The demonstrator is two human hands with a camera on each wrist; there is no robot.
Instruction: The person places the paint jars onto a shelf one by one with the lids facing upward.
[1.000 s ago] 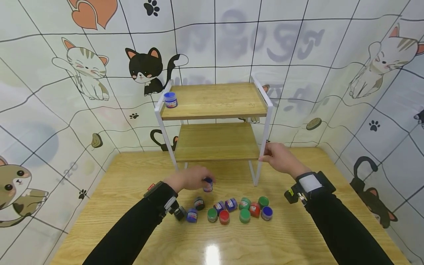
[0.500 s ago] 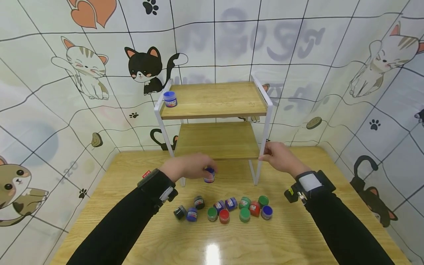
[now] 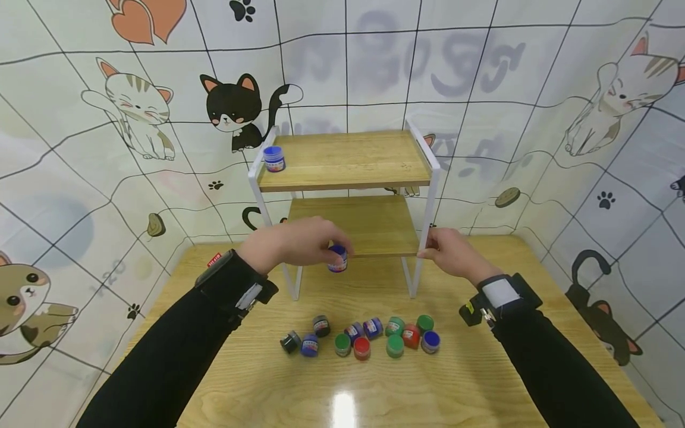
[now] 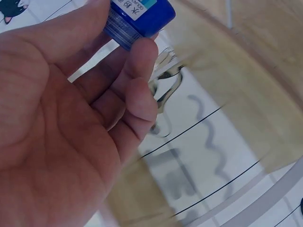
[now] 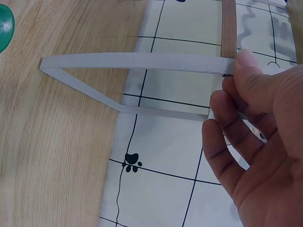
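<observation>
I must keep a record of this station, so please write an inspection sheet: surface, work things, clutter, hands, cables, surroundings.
Surface: wooden table, glare near the front.
Work things: blue jar in left hand; second blue jar on the rack, top shelf; mixed-colour jars on the table.
Clutter: nothing seen.
Hands: left hand holds the blue jar before the lower shelf; right hand grips the rack by that shelf.
Cables: nothing seen.
Surroundings: cat-print backdrop behind and at both sides.

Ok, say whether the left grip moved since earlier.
Yes, upward: the left grip was below the lower shelf, now overlaps it in the head view.
</observation>
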